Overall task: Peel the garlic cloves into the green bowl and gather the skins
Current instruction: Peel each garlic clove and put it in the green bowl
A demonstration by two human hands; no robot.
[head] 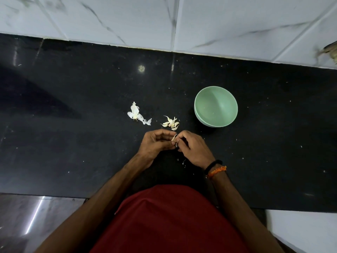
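My left hand (155,143) and my right hand (191,148) meet over the black counter, both pinching one small garlic clove (174,137) between their fingertips. Just beyond them lies a little cluster of unpeeled cloves (170,123). To its left sits a heap of white papery skins (135,114). The pale green bowl (198,106) stands upright to the right of the cloves, and I see nothing inside it. A few skin flakes (183,162) lie on the counter below my hands.
The black stone counter (73,125) runs left to right, backed by a white marble-tiled wall (164,21). Its front edge lies close to my red shirt. Tiny white crumbs dot the counter. A brownish object (330,52) pokes in at the right edge.
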